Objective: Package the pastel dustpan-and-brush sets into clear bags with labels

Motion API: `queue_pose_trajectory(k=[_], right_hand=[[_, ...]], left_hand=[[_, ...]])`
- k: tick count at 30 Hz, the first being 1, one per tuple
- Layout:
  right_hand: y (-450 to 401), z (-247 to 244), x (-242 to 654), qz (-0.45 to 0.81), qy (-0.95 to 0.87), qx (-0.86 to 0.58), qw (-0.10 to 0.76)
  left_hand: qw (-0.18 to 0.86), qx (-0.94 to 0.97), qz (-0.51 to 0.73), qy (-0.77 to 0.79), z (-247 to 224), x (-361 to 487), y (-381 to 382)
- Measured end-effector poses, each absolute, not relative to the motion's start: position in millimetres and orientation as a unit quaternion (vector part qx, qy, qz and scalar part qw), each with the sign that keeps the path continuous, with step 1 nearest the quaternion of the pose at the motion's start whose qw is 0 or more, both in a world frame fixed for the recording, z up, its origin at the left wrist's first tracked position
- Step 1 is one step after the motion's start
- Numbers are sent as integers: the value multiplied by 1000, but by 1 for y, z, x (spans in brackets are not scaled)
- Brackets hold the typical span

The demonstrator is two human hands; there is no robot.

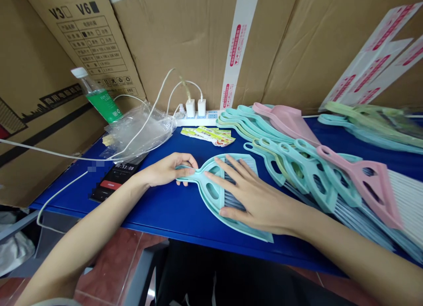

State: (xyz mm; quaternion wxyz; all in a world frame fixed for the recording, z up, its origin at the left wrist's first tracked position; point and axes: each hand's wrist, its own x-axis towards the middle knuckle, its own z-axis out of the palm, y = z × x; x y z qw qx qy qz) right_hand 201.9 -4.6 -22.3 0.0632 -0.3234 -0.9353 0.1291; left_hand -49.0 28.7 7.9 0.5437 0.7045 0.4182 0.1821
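Observation:
A mint-green dustpan point(204, 195) lies on the blue tabletop, its handle pointing left. A matching hand brush point(212, 190) with grey bristles rests nested inside it. My left hand point(172, 168) pinches the handle end, thumb on top and fingers curled beneath. My right hand point(256, 195) lies flat with fingers spread over the brush and pan, covering much of the bristles. To the right of my right hand are several loose brushes, mint ones and a pink brush point(363, 178). Behind them lie stacked dustpans, with a pink dustpan point(287, 118) on top.
A phone point(115, 182) showing a timer lies at the left. Behind it are clear plastic bags point(142, 129) and a green-labelled bottle point(102, 104). White cables run from a power strip point(211, 119). Colourful packets point(208, 136) lie before it. Cardboard boxes point(185, 46) wall the back.

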Motion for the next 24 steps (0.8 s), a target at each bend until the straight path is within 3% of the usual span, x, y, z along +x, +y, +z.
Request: queue_pose_trajectory(k=[8,17,24], right_hand=[[-2,-14,208,109,-934,-336,46],[11,-12,216,-73,-930,-336,134],[16,-6,221,-96,-922,-346,149]], left_hand=[[518,725,149,428,11,-53,28],[437,772,118,446,16,-56,27],[421,785,100,443,18,-58,26]])
